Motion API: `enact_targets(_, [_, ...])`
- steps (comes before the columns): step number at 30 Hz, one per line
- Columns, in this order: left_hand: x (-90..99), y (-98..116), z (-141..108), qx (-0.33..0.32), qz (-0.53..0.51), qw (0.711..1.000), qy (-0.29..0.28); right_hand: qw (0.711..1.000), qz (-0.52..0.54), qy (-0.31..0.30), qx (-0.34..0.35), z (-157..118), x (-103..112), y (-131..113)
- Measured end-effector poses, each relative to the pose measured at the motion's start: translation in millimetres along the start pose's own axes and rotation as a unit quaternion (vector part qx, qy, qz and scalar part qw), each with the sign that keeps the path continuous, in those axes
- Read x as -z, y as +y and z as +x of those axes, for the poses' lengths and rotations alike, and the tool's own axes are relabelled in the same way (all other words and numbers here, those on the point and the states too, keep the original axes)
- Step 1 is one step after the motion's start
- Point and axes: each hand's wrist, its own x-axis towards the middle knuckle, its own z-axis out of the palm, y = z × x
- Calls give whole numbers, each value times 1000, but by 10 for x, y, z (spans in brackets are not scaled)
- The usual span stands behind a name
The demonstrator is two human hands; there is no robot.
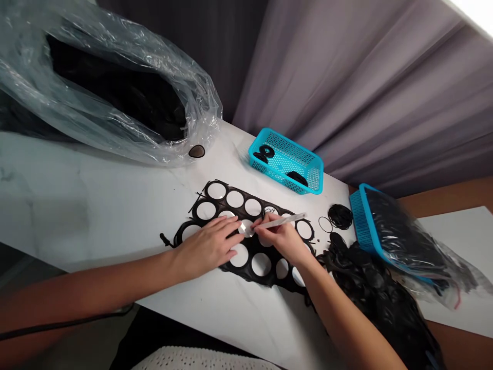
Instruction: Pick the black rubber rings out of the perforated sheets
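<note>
- Black rubber sheet (246,203) with rows of round cut-outs lies flat on the white table (96,205), and everything else is placed from it.
- On the sheet's near-left part rests the left hand (208,246), palm down, fingers spread and pressing the rubber flat, holding nothing.
- Just right of that, over the sheet's middle, the right hand (283,239) is curled tightly around a slim silvery tool (281,221); the tool's tip meets the sheet near the left fingertips.
- Behind the sheet, a little to the right, stands a small turquoise basket (304,159) with a few dark pieces inside.
- Right of the sheet lie loose black rings (339,216), and beyond them a second turquoise basket (360,221) tilts, stuffed with a clear bag of black material.
- Near-right of the sheet sits a heap of black rubber scraps (370,288).
- Far left behind the sheet, a large clear plastic bag (115,87) holds more black material.
</note>
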Motion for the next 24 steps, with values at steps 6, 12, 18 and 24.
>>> enact_targets(6, [-144, 20, -245, -18, 87, 996, -21, 995, -94, -17, 33, -83, -197, 89])
enact_targets(12, [-128, 19, -231, -14, 89, 995, -37, 993, -116, -12, 36, -66, -180, 93])
enact_targets(18, [-123, 28, -236, -9, 83, 996, -38, 992, -121, -17, 44, -60, -165, 112])
enact_targets(24, [-112, 39, -245, 15, 80, 996, -38, 943, -294, -5, 156, -172, -328, 113])
